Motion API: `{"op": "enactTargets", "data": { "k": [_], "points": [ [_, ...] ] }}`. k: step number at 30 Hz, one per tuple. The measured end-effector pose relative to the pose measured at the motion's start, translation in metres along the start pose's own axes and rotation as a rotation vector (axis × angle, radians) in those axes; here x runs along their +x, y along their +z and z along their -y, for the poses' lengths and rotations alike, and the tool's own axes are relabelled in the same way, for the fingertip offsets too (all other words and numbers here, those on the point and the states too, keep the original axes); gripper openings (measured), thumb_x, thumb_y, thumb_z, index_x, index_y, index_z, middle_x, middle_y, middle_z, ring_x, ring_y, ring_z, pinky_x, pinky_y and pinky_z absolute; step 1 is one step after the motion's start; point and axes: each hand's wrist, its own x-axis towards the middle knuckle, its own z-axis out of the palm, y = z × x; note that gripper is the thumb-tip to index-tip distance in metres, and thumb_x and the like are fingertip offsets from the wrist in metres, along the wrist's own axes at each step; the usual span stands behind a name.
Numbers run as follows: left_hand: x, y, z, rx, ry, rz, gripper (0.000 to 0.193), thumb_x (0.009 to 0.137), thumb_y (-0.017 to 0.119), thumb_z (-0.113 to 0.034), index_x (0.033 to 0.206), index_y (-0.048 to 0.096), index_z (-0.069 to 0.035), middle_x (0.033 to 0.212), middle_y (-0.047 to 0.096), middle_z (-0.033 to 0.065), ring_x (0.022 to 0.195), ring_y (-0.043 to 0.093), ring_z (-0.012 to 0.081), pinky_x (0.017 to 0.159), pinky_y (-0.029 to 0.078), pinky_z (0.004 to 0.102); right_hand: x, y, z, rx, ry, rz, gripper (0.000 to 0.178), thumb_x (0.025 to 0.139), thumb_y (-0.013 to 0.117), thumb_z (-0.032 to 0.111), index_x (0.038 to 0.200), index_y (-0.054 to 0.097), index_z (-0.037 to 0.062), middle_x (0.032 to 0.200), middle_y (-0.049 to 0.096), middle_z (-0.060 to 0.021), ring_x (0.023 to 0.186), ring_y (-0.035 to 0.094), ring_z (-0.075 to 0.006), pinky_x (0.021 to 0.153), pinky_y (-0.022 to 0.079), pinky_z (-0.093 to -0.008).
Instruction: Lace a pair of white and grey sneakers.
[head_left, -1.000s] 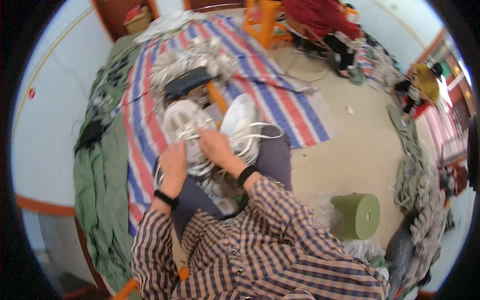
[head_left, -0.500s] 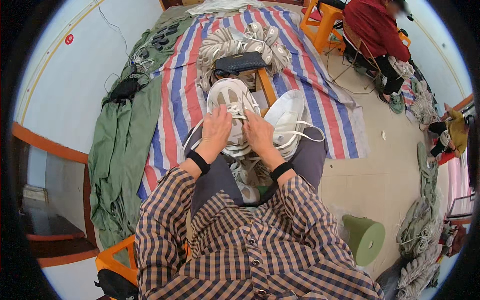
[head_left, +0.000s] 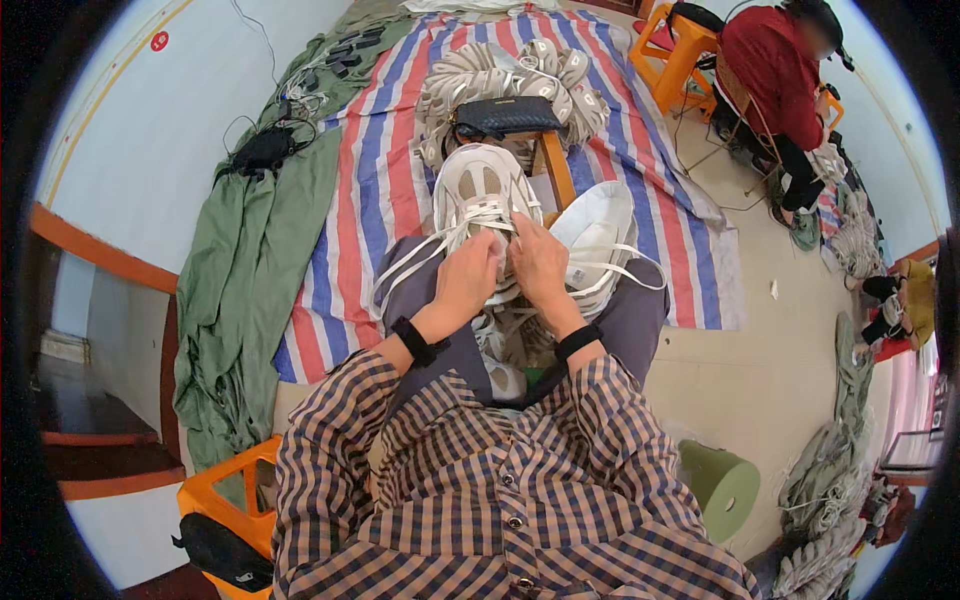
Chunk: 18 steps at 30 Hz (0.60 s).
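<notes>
A white and beige sneaker (head_left: 482, 178) points away from me between my knees, its white laces crossed over the front. My left hand (head_left: 468, 282) is closed at the tongue, fingers curled and slightly blurred; what they pinch is hidden. My right hand (head_left: 541, 262) grips the sneaker's right side by the eyelets. One loose white shoelace (head_left: 405, 262) trails over my left thigh. Against my right thigh rests a second pale sneaker (head_left: 600, 232), its opening toward me and a lace looping out. More sneakers (head_left: 500, 365) show partly below my hands.
Beyond the sneaker, a dark woven pouch (head_left: 505, 117) lies before a heap of sneakers (head_left: 465, 85) on a striped sheet (head_left: 690, 270). Green cloth (head_left: 250, 260) runs along the left. A green roll (head_left: 722, 490) stands right; an orange stool (head_left: 235, 475) is lower left. A person in red (head_left: 770, 75) sits far right.
My left hand has come off the upper laces and down to the tongue. A lace now hangs loose on the left. The right hand stays at the sneaker's right side. The view has shifted slightly.
</notes>
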Motion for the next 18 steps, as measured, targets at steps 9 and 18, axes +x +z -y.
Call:
{"op": "enactTargets", "data": {
  "k": [9, 18],
  "points": [
    [0.023, 0.027, 0.022, -0.351, -0.353, -0.041, 0.028, 0.083, 0.052, -0.003, 0.111, 0.051, -0.001, 0.074, 0.058, 0.0093, 0.058, 0.062, 0.0163, 0.051, 0.052, 0.0291, -0.003, 0.007, -0.001, -0.016, 0.01, -0.012, 0.04, 0.079, 0.056, 0.007, 0.118, 0.054, 0.0088, 0.112, 0.061, -0.012, 0.097, 0.06, -0.0319, 0.078, 0.049, -0.0415],
    [0.02, 0.032, 0.011, -0.363, -0.383, -0.153, 0.015, 0.082, 0.055, -0.005, 0.096, 0.053, -0.001, 0.072, 0.059, 0.009, 0.059, 0.063, 0.0168, 0.053, 0.05, 0.0294, 0.001, 0.005, -0.002, -0.039, 0.04, 0.047, 0.039, 0.08, 0.055, 0.008, 0.119, 0.054, 0.0097, 0.113, 0.061, -0.0115, 0.098, 0.06, -0.0317, 0.078, 0.049, -0.042]
  ]
}}
